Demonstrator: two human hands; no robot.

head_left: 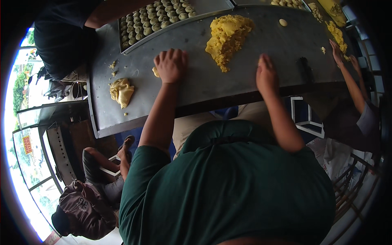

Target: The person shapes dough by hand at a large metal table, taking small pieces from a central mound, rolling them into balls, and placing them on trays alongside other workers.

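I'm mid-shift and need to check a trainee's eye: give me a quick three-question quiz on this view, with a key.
1. True or false: a small yellow dough piece shows at the left edge of the person's left grip.
2. What sits in rows in the tray at the upper left?
3. On which side of the crumbly yellow mound does the pale oval piece lie in the picture: A, left; B, right?

Key: 1, true. 2, small round balls. 3, B.

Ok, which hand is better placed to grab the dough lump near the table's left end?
Probably the left hand: it's nearer the dough lump; the right hand is farther off, right of the crumbly yellow mound.
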